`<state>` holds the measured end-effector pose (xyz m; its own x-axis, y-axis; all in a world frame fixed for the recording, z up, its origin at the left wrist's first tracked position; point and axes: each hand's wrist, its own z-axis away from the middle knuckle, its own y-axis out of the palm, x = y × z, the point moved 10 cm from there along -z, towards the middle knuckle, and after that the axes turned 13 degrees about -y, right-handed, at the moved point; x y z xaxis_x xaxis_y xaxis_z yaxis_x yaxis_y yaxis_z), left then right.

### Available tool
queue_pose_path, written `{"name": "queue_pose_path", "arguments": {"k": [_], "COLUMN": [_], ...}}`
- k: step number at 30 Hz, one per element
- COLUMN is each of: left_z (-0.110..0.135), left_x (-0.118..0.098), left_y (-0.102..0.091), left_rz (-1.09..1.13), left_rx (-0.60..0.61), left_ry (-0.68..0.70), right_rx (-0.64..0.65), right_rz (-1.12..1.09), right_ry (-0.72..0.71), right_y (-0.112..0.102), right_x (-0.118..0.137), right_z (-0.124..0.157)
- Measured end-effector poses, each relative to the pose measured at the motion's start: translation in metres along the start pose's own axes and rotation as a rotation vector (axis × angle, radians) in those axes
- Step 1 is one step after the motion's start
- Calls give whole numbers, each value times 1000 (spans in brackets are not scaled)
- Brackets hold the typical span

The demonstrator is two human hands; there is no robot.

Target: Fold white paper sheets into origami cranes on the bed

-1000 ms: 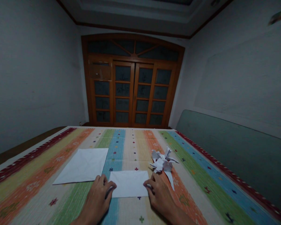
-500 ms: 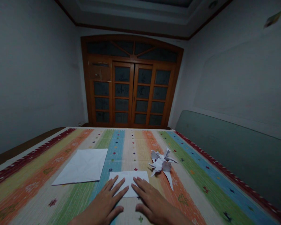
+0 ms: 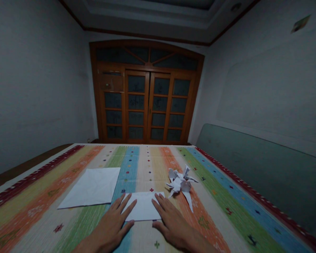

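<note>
A white rectangle of paper (image 3: 144, 206), apparently folded, lies flat on the striped tablecloth right in front of me. On its left end rests my left hand (image 3: 115, 219), fingers spread and stretched out. My right hand (image 3: 171, 220) lies on the right end in the same way, with its fingers apart. Neither hand grips anything. Just beyond my right hand is a cluster of white folded-paper origami pieces (image 3: 181, 182) with pointed tips. A flat stack or sheet of white paper (image 3: 94, 186) lies to the left, apart from my left hand.
The tablecloth (image 3: 218, 211) has coloured stripes and covers the table. A greenish panel or bench back (image 3: 252, 165) runs along the right side. Wooden doors with glass panes (image 3: 147, 102) stand behind the far edge.
My left hand has slid left, toward the paper's left end, and my right hand has shifted slightly right across the paper. More of the paper's middle shows between them.
</note>
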<state>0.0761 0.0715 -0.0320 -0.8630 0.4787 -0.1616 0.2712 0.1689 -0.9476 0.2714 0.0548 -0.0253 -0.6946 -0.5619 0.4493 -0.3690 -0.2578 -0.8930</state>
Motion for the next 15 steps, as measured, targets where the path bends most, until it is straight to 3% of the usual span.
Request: {"name": "queue_pose_path", "arguments": {"k": [5,15], "left_z": [-2,0], "left_x": [17,31], "left_y": [5,6], "left_rz": [15,26], "left_rx": [1,-153], "left_ry": [-57,-169], "right_rx": [-52,-44], "right_rz": [17,37], "right_ry": [81,103], "right_y": [-4,-6], "right_x": [-11,-9], "right_z": [0,4]}}
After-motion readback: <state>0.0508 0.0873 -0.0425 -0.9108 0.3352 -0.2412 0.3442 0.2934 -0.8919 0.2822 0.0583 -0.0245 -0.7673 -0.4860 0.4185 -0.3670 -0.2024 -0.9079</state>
